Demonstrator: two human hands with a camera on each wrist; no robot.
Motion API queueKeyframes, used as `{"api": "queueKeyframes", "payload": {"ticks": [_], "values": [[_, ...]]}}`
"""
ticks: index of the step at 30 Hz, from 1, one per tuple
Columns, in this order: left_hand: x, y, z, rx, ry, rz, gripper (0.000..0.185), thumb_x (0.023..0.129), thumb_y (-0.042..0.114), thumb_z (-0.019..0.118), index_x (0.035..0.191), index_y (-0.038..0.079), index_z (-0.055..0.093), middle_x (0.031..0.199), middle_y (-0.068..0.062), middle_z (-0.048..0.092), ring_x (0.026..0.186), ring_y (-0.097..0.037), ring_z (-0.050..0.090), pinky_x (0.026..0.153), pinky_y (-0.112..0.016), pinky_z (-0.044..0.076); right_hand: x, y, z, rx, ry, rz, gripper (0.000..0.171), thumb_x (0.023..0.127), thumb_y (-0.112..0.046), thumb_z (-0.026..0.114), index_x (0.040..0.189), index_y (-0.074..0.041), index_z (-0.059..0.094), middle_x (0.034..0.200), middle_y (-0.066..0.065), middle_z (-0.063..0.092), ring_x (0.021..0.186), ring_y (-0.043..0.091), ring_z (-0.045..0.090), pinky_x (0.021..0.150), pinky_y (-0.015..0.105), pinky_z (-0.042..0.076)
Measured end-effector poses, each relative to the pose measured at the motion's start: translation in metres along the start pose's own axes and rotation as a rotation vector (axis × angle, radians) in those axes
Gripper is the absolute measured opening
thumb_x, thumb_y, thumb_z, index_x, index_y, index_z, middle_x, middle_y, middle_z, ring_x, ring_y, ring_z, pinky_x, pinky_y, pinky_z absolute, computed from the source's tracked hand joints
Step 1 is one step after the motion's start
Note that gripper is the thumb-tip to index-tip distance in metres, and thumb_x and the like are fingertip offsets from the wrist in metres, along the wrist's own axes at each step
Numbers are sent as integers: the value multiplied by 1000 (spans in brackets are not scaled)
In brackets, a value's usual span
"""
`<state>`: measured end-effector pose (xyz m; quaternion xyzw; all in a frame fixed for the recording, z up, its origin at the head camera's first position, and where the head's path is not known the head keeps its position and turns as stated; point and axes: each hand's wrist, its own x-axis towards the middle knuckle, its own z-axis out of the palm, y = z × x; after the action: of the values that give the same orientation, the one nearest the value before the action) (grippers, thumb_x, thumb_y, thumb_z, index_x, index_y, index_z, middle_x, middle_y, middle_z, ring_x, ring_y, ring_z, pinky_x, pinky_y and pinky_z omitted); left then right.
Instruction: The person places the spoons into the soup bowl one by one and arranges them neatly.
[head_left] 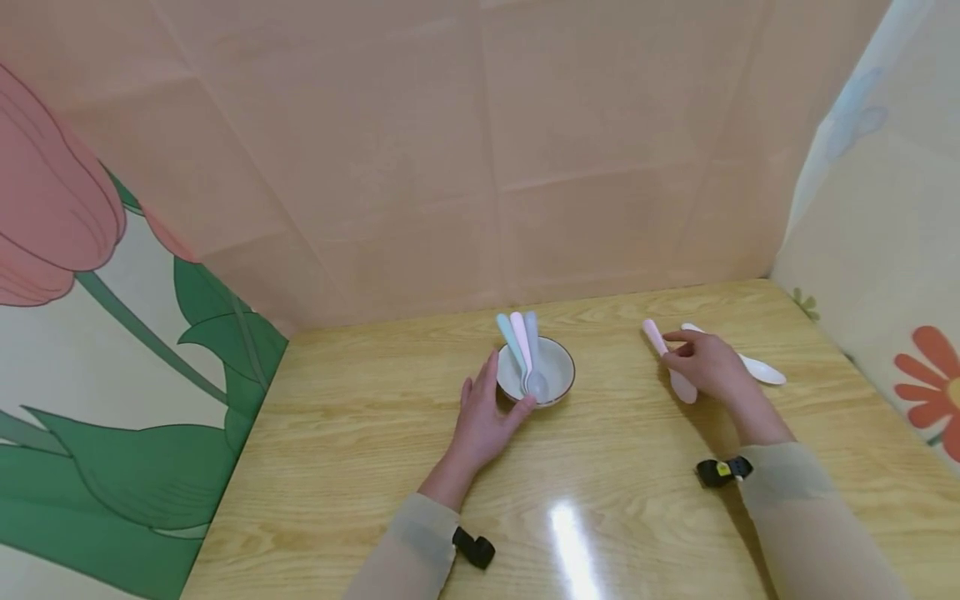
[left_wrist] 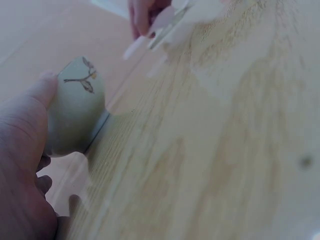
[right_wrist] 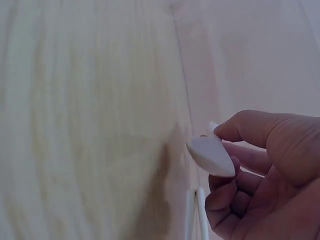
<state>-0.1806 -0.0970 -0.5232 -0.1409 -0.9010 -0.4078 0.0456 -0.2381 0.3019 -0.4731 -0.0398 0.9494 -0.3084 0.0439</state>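
Observation:
A small white bowl (head_left: 557, 367) with a dark rim stands mid-table with three pastel spoons (head_left: 522, 350) in it, their handles leaning over the far rim. My left hand (head_left: 501, 393) holds the bowl from its near left side, thumb at the front and fingers along the left wall. The left wrist view shows the bowl's (left_wrist: 75, 112) painted twig and my left hand (left_wrist: 35, 127) against it. To the right, my right hand (head_left: 678, 352) pinches a pink spoon (head_left: 658, 340) low over the table. In the right wrist view my right hand (right_wrist: 226, 146) grips the pink spoon (right_wrist: 211, 156).
A white spoon (head_left: 763, 370) lies on the wooden table (head_left: 615, 492) just right of my right hand. Patterned panels close the table in at the back, left and right. Both forearms wear pale sleeves with black wrist straps (head_left: 722, 472).

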Motion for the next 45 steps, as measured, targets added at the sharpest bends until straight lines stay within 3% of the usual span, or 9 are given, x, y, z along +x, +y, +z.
{"api": "queueKeyframes", "payload": {"ticks": [16,23,30,36,45], "values": [[-1,0,0,7,1,-8,104,105,65,65,178,10,15,180,-13,29,166,-29,27,135,-59,6,-2,-48,5,185,2,-95,67,111,-18,66,166,5,37,110,23,71,86,21,64,67,29,52],[0,0,0,3,5,-1,103,106,63,65,178,10,15,179,-13,29,166,-29,27,135,-60,6,0,-69,10,256,-5,-116,77,111,-15,66,174,0,23,111,22,69,88,22,65,68,27,53],[-1,0,0,-3,3,-5,102,106,61,67,178,11,15,180,-13,29,166,-29,27,135,-59,6,0,-96,17,341,16,-148,82,108,-9,69,175,-6,22,108,23,72,87,23,69,72,25,55],[0,0,0,-9,9,1,102,106,61,67,177,9,16,179,-14,29,165,-31,28,134,-61,6,3,-116,26,480,-3,-183,86,107,-6,69,177,-9,18,107,25,72,83,22,68,73,28,56],[0,0,0,8,4,6,102,107,61,65,177,7,15,179,-15,30,165,-32,28,134,-61,7,7,-137,51,632,14,-226,90,105,-1,70,177,-13,16,101,24,73,77,18,69,72,28,60]]}}
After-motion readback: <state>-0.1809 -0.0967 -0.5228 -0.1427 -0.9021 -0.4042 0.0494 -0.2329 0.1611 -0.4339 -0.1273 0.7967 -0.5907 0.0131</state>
